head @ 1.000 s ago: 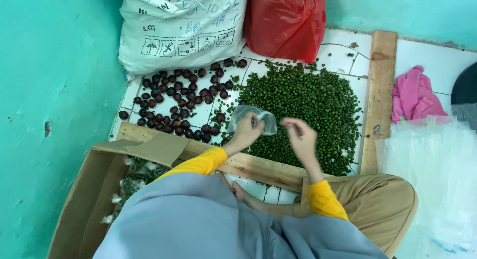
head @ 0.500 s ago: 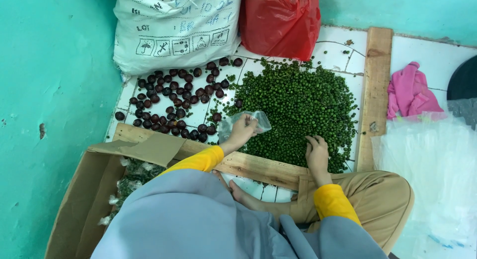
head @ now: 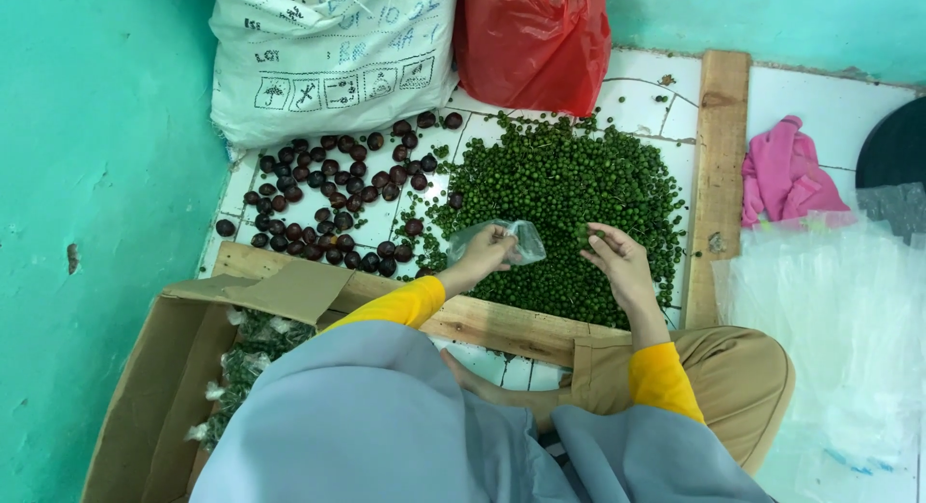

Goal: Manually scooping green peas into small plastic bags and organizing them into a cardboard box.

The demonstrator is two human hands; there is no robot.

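Green berries [head: 559, 199] heap between wooden planks, left hand [head: 487, 252] pinching a small clear bag [head: 511, 241], right hand [head: 617, 257] loosely cupped beside it, holding some.

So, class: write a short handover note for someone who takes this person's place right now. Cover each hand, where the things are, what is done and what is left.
Left hand: holds a small clear plastic bag open over the pile.
Right hand: pinches a few green berries beside the bag.
Things: green berries heaped on the tiled floor, dark round fruits to their left, cardboard box with filled packets near the left knee.
Done: several packets in the box.
Left: most of the pile is still loose.
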